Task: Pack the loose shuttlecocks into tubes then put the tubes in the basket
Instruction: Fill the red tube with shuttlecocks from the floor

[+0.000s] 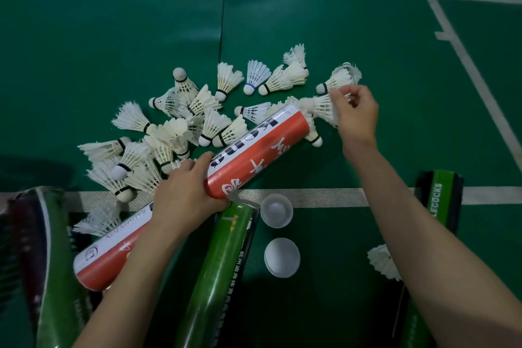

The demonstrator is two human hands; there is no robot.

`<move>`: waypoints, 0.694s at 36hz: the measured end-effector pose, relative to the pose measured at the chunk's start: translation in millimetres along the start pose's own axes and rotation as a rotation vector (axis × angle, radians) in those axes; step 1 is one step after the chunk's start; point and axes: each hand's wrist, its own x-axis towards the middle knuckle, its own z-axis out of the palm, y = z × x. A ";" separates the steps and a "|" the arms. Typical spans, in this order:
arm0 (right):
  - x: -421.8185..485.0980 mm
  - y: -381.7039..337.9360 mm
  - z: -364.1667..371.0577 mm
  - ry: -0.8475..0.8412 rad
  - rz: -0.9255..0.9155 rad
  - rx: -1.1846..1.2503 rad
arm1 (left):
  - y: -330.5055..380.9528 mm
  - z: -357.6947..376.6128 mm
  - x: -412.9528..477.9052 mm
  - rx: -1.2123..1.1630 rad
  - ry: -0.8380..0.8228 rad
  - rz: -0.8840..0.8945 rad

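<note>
Though blurry, shuttlecock (320, 107) in R grip (356, 117), prob. at tube (254, 152) mouth.

Left hand (183, 192) grips a tube (260, 150) (fingers wrapped under), right hand (356, 113) pinches a shuttlecock (320, 106).

Court floor (113, 22) dark green, white lines. Loose shuttlecocks (228, 79) white-feathered, black band by the cork; one shuttlecock (255, 76) blue-banded. Held tube (254, 152) red and white, black lettering. Second tube (107, 257) same colours. Green tube (223, 257) glossy, small yellow marks. Caps (276, 210) white.
</note>
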 end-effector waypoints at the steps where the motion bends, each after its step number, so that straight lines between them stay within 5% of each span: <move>1: -2.5 -2.1 -2.9 -0.041 0.013 0.008 | 1.3 -0.8 -1.4 0.012 -0.010 0.011; 25: -33.4 -13.0 -25.8 -0.555 0.176 0.199 | 4.6 -5.1 -11.7 0.035 -0.006 0.170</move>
